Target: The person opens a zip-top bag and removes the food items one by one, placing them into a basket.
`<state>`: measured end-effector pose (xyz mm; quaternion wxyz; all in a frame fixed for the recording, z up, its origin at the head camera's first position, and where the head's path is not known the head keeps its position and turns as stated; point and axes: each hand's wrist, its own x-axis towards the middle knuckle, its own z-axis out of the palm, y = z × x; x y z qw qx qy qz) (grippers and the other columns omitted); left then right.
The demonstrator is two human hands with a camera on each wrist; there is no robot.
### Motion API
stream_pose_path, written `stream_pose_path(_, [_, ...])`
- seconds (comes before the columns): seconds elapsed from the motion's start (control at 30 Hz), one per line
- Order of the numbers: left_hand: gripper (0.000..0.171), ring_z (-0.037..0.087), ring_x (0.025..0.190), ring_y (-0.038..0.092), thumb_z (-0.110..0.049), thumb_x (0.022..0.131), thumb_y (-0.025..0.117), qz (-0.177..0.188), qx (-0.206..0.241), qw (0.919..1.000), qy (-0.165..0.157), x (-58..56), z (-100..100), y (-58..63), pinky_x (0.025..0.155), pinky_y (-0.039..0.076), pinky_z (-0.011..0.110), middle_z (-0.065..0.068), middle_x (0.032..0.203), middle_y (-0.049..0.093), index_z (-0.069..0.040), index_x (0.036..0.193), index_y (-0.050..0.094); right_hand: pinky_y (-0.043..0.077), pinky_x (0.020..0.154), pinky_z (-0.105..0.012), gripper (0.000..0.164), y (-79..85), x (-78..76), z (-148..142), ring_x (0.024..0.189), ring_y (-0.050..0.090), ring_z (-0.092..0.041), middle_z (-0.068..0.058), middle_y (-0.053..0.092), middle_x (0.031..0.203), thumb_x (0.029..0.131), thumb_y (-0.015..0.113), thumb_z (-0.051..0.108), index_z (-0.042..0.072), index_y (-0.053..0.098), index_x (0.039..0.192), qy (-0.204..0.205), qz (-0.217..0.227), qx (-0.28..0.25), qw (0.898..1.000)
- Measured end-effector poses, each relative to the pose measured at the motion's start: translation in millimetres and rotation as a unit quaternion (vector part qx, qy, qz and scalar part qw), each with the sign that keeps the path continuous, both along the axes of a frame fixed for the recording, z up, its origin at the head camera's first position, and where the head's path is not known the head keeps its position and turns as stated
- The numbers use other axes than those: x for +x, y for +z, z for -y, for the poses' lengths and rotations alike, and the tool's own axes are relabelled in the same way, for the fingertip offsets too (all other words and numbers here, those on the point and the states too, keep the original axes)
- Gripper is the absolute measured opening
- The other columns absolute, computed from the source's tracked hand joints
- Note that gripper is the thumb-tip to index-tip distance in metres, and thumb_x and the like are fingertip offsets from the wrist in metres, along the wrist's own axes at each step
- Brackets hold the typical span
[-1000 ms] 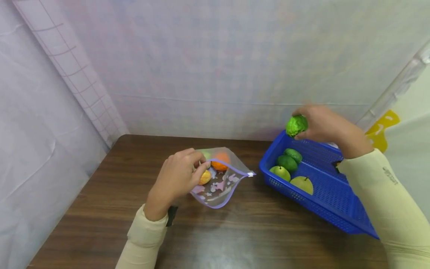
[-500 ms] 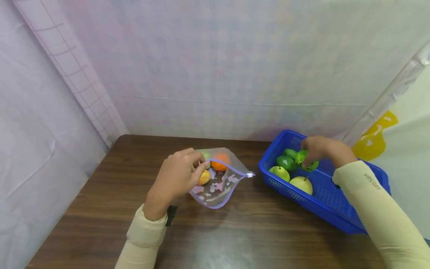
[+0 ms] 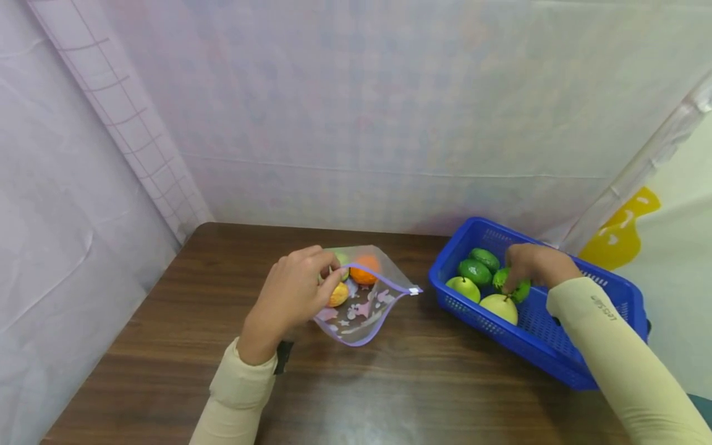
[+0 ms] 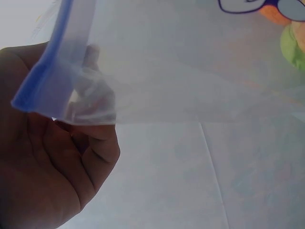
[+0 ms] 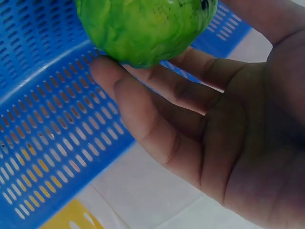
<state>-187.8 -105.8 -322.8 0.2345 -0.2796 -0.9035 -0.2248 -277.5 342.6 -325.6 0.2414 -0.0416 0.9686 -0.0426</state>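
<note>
My left hand (image 3: 295, 284) pinches the rim of a clear zip bag (image 3: 361, 309) with a purple edge and printed figures. Its mouth gapes, and an orange (image 3: 365, 269), a small yellow-orange fruit (image 3: 337, 294) and something green show inside. The left wrist view has the bag's blue-purple strip (image 4: 52, 52) between thumb and fingers. Inside the blue basket (image 3: 528, 340), my right hand (image 3: 536, 264) grips a bright green wrinkled fruit (image 3: 521, 290). In the right wrist view the fingers curl under this green fruit (image 5: 147, 33), beside the slotted basket wall.
Two dark green fruits (image 3: 474, 272) and two yellow-green pears (image 3: 499, 307) lie at the basket's left end. The basket stands on the right of the brown wooden table (image 3: 356, 395). White sheets (image 3: 345, 123) hang behind and on both sides.
My right hand has lowered the green wrinkled fruit from above the basket's back rim into it, beside the pears and dark green fruits. The left hand and bag have stayed in place.
</note>
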Motion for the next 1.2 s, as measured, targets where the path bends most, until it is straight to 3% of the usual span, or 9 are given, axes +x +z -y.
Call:
stream_pose_path(0.13, [0.011, 0.01, 0.058, 0.047, -0.023, 0.091, 0.074, 0.0, 0.0, 1.0, 0.0, -0.1, 0, 0.2, 0.051, 0.039, 0.026, -0.002, 0.074, 0.061, -0.014, 0.086, 0.073, 0.049, 0.058, -0.032, 0.043, -6.9, 0.3, -1, 0.072, 0.056, -0.025, -0.01, 0.06, 0.083, 0.068, 0.086, 0.028, 0.0, 0.063, 0.091, -0.011, -0.004, -0.023, 1.0])
stream_pose_path(0.3, [0.011, 0.01, 0.058, 0.048, -0.023, 0.091, 0.074, 0.002, 0.001, 1.0, 0.001, 0.9, 1, -0.3, 0.052, 0.04, 0.026, -0.002, 0.075, 0.062, -0.013, 0.086, 0.073, 0.057, 0.066, -0.039, 0.062, -14.4, -2.5, -5, 0.082, 0.064, -0.032, -0.026, 0.064, 0.105, 0.076, 0.083, 0.03, -0.014, 0.059, 0.113, -0.033, 0.029, -0.046, 0.998])
stream_pose_path(0.47, [0.011, 0.01, 0.059, 0.048, -0.022, 0.091, 0.074, 0.0, 0.002, 1.0, 0.0, 0.9, 2, -0.9, 0.052, 0.04, 0.026, -0.002, 0.074, 0.062, -0.012, 0.085, 0.073, 0.06, 0.073, -0.041, 0.082, -20.9, -2.8, -10, 0.092, 0.066, -0.031, -0.039, 0.052, 0.13, 0.086, 0.078, 0.038, -0.02, 0.045, 0.133, -0.046, 0.065, -0.078, 0.994])
stream_pose_path(0.6, [0.011, 0.01, 0.058, 0.048, -0.022, 0.09, 0.075, -0.004, 0.004, 1.0, 0.0, 0.1, 2, -0.7, 0.051, 0.04, 0.026, -0.002, 0.074, 0.061, -0.012, 0.085, 0.073, 0.061, 0.073, -0.039, 0.088, -21.5, -3.1, -12, 0.096, 0.066, -0.031, -0.043, 0.044, 0.138, 0.091, 0.072, 0.046, -0.02, 0.04, 0.139, -0.048, 0.068, -0.083, 0.993])
stream_pose_path(0.73, [0.011, 0.01, 0.058, 0.047, -0.022, 0.091, 0.075, -0.002, 0.003, 1.0, -0.002, 0.2, 2, -0.9, 0.051, 0.039, 0.026, -0.002, 0.074, 0.061, -0.012, 0.086, 0.073, 0.06, 0.073, -0.04, 0.082, -19.4, -2.7, -10, 0.099, 0.065, -0.033, -0.043, 0.041, 0.141, 0.096, 0.063, 0.046, -0.02, 0.041, 0.139, -0.052, 0.064, -0.081, 0.993])
stream_pose_path(0.87, [0.011, 0.01, 0.058, 0.047, -0.022, 0.091, 0.075, -0.001, 0.003, 1.0, -0.004, 0.2, 2, -1.5, 0.051, 0.039, 0.025, -0.002, 0.074, 0.061, -0.012, 0.086, 0.073, 0.06, 0.069, -0.04, 0.064, -14.1, -1.9, -7, 0.084, 0.066, -0.029, -0.036, 0.056, 0.124, 0.099, 0.061, 0.041, -0.016, 0.054, 0.127, -0.046, 0.039, -0.072, 0.996])
stream_pose_path(1.03, [0.011, 0.01, 0.058, 0.048, -0.022, 0.09, 0.075, -0.007, 0.004, 1.0, -0.004, 0.3, 2, -1.9, 0.051, 0.041, 0.027, -0.003, 0.073, 0.061, -0.013, 0.084, 0.072, 0.054, 0.058, -0.035, 0.043, -3.6, 0.5, 0, 0.059, 0.058, -0.019, -0.016, 0.064, 0.091, 0.099, 0.06, 0.038, -0.005, 0.065, 0.101, 0.0, -0.003, -0.04, 0.999])
stream_pose_path(1.2, [0.011, 0.01, 0.058, 0.049, -0.022, 0.09, 0.074, -0.008, 0.003, 1.0, -0.004, 0.1, 2, -1.9, 0.052, 0.041, 0.028, -0.002, 0.073, 0.061, -0.013, 0.084, 0.072, 0.053, 0.067, -0.043, 0.046, 13.0, 8.1, 17, 0.071, 0.062, -0.024, -0.013, 0.067, 0.085, 0.097, 0.061, 0.04, -0.005, 0.067, 0.101, 0.054, -0.071, 0.011, 0.996])
